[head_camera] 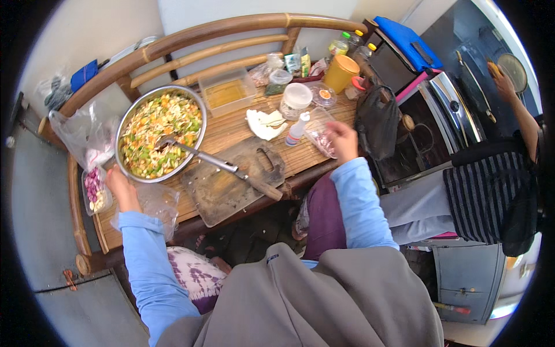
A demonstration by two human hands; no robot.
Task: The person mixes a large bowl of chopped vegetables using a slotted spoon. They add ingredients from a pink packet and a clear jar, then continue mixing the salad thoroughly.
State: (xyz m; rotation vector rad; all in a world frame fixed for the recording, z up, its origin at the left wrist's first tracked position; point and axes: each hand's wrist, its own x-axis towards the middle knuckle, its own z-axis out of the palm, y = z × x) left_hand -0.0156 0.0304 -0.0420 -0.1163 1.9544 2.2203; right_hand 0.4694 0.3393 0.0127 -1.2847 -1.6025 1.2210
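Observation:
My left hand (121, 187) is at the lower left edge of a large steel bowl (198, 143) of chopped vegetables; its fingers are partly hidden, so its grip is unclear. Left of it, a plastic container (91, 210) holds peeled shallots and garlic. A long-handled ladle (217, 161) rests in the bowl, its wooden handle over a worn cutting board (208, 195). My right hand (343, 139) is over the right side of a clear tray (318, 117) of chopped reddish pieces; whether it holds any cannot be made out. A small squeeze bottle (298, 129) stands just left of that tray.
Behind are a rectangular plastic tub (230, 93), a lidded white tub (296, 99), an orange canister (341, 73) and bottles. A black plastic bag (378, 123) hangs at the right. Another person (481, 195) stands by the stove. Clear plastic bags (158, 204) lie at left.

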